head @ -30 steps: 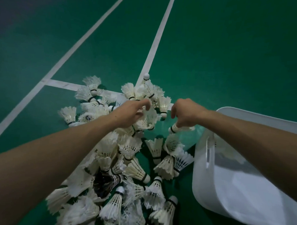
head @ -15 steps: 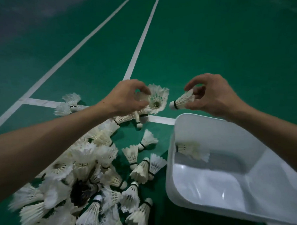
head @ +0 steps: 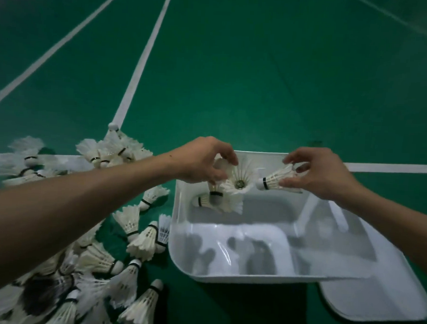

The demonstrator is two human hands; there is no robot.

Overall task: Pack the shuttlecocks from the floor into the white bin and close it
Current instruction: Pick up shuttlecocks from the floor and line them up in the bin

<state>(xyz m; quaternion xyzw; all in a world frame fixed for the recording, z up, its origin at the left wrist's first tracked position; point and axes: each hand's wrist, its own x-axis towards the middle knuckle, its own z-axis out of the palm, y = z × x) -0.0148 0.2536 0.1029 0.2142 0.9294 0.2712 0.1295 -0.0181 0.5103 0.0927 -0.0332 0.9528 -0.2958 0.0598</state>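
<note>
A white bin (head: 179, 248) stands open on the green floor, with a shuttlecock (head: 203, 200) lying at its far left inside. Over the bin's far end my left hand (head: 202, 161) grips a small bunch of white shuttlecocks (head: 236, 182), one with its feather skirt facing me. My right hand (head: 319, 175) pinches a single shuttlecock (head: 275, 180) by its feathers, cork pointing left, also above the bin's far rim. A large pile of shuttlecocks (head: 100, 255) covers the floor to the left of the bin.
The bin's white lid (head: 377, 299) lies flat under the bin's near right corner. White court lines (head: 143, 58) run across the floor beyond the pile and behind the bin. Open green floor stretches ahead and to the right.
Both hands lifted shuttlecocks off the pile and carried them right, over the bin's far end. The view has shifted towards the bin, so its lid shows.
</note>
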